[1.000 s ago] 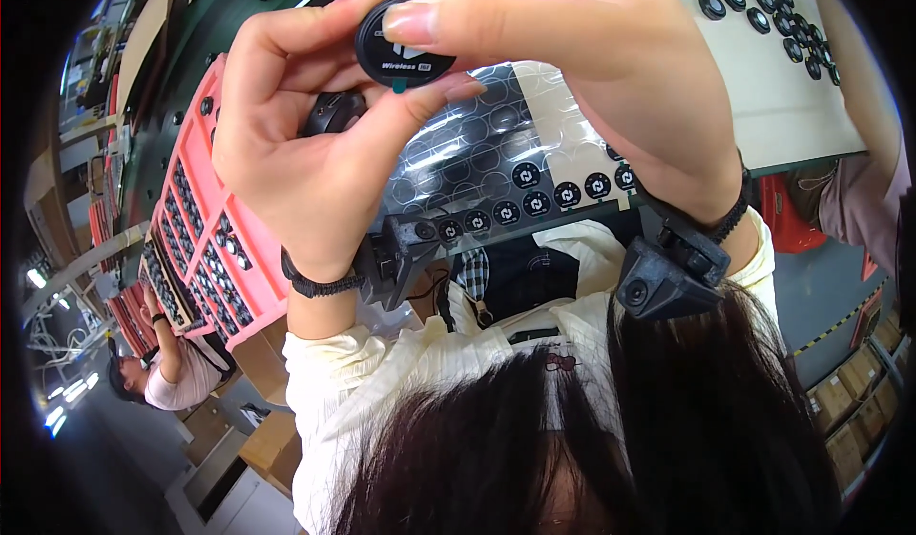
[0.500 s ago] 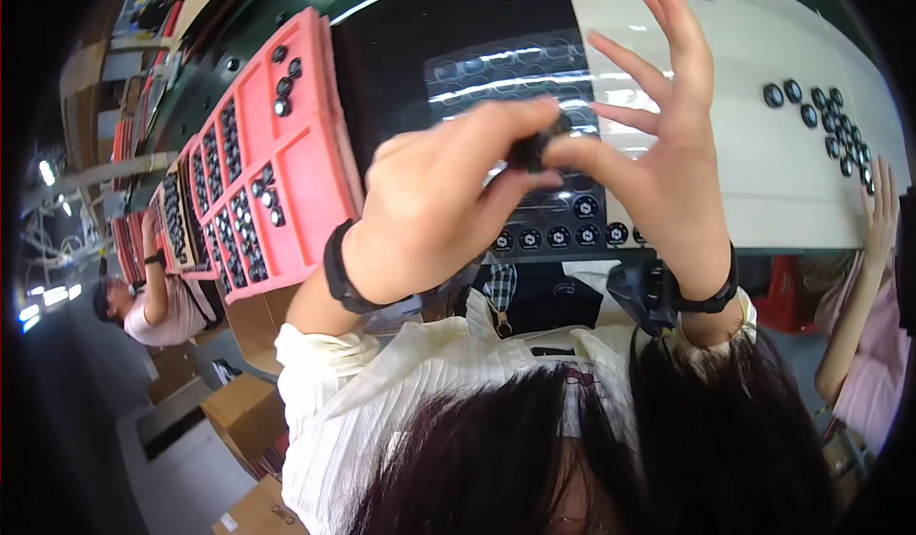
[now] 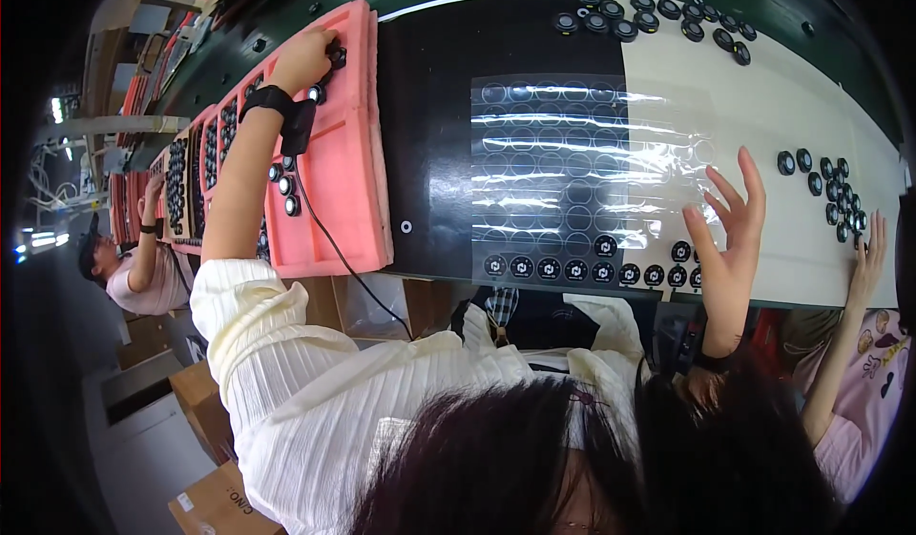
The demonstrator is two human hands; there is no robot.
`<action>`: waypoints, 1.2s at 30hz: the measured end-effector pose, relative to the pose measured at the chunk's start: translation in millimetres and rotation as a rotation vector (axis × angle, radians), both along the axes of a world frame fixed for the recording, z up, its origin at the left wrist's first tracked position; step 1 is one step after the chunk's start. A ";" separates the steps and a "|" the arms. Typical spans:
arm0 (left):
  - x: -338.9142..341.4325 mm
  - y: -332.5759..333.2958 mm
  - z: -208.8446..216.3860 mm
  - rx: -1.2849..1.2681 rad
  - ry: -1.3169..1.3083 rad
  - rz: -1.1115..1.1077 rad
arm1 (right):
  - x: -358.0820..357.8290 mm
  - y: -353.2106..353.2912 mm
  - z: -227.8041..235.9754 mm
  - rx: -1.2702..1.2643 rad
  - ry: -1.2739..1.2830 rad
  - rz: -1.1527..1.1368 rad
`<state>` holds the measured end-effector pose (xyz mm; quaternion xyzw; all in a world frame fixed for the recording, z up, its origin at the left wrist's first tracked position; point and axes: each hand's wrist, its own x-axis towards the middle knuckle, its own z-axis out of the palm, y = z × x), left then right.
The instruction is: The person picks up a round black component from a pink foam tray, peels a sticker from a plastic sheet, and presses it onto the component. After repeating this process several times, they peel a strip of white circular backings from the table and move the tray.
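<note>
My left hand (image 3: 303, 58) reaches far left onto a pink foam tray (image 3: 334, 201), its fingers closed on a small black round disc (image 3: 336, 54) at the tray's far end. A black wristband (image 3: 272, 101) with a cable sits on that wrist. Other black discs (image 3: 284, 187) lie in the tray's pockets. Over the right edge of a clear plastic sheet (image 3: 572, 144) my right hand (image 3: 730, 235) hovers, fingers spread, holding nothing. A row of black discs (image 3: 572, 270) is stuck along the sheet's near edge, just left of that hand.
Loose black discs lie on the white surface at the far side (image 3: 658, 15) and at the right (image 3: 830, 192). A co-worker's hand (image 3: 870, 249) in a pink sleeve rests at the right edge. Another person (image 3: 129, 268) works at more pink trays on the left. Cardboard boxes (image 3: 219, 506) stand below.
Both hands held one black disc close to the camera. Now they have parted: the left has carried the disc out to the pink tray, and the right has opened beside the sheet.
</note>
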<state>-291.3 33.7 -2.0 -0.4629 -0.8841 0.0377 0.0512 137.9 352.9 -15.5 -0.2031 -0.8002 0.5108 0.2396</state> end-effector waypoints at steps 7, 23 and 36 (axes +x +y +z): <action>-0.9 -29.7 2.7 0.493 -0.627 0.328 | 1.0 -1.1 -15.0 -0.047 -0.033 0.032; -5.3 -9.5 -10.7 0.003 0.001 0.233 | 0.5 -14.1 -17.0 0.057 -0.128 0.234; 209.5 144.0 -4.5 0.217 -0.177 -0.470 | -7.2 -21.8 -55.2 0.448 -0.230 0.378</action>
